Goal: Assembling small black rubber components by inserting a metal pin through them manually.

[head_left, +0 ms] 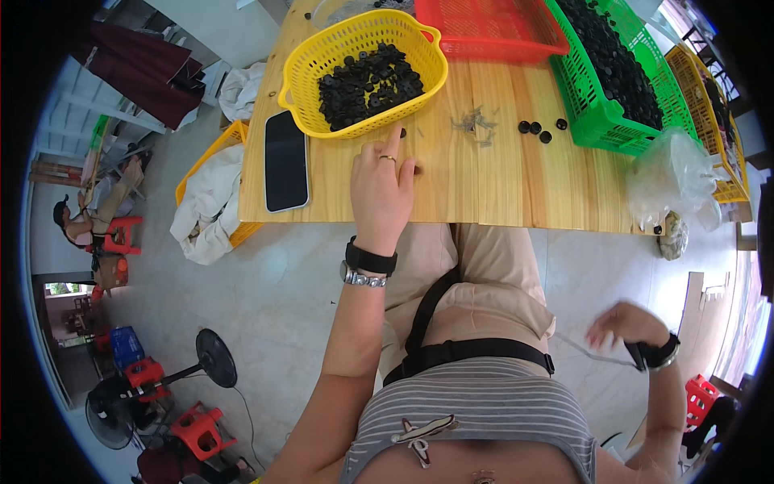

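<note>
My left hand [380, 192] lies on the wooden table, index finger stretched toward the near rim of a yellow plastic basket [294, 77]. Its fingers look loosely laid out, holding nothing visible. A small black round piece [403, 133] is beside the index fingertip, and another dark piece [418, 169] lies by the thumb. Many similar black pieces [371, 85] fill the basket's floor. My right hand [629, 324] hangs off the table's front edge at the right, smeared by motion; whether it grips anything does not show.
Left of my hand lies a phone [286, 161]. Small clear slivers [474, 125] and several black discs [546, 137] are on the table. A red tray [500, 48], a green basket [597, 121] of black pieces and a clear plastic bag [673, 177] stand farther right.
</note>
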`<state>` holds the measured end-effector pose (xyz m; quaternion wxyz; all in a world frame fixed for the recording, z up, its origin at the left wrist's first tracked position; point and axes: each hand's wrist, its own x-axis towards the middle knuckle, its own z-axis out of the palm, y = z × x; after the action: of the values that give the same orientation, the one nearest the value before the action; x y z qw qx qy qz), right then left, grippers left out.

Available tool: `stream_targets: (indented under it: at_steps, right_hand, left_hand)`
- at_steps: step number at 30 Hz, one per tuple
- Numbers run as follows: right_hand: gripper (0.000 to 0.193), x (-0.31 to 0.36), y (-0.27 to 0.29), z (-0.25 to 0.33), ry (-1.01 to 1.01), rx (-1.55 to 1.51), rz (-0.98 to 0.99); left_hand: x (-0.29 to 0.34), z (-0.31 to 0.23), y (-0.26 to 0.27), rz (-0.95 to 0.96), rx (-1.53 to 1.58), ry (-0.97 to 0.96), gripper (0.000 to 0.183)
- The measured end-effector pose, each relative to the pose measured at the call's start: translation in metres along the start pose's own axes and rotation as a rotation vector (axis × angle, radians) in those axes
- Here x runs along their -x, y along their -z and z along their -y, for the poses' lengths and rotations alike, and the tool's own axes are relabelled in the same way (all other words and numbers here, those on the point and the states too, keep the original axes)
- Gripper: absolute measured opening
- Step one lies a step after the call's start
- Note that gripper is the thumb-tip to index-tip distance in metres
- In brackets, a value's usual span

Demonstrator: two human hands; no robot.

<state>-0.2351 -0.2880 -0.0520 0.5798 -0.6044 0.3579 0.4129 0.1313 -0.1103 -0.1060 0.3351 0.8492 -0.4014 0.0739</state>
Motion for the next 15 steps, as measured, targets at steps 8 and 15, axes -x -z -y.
stream_targets:
  at_steps: [8,15]
  right_hand:
    - [0.028,-0.080,-0.049,0.173,0.867,-0.287,-0.546]
    - [0.053,-0.139,-0.064,0.236,0.821,0.431,-1.004]
  left_hand:
    - [-0.002,0.004,-0.012,-0.022,-0.053,0.003,0.037]
    - [0.006,0.009,-0.011,-0.191,0.052,0.003,0.023]
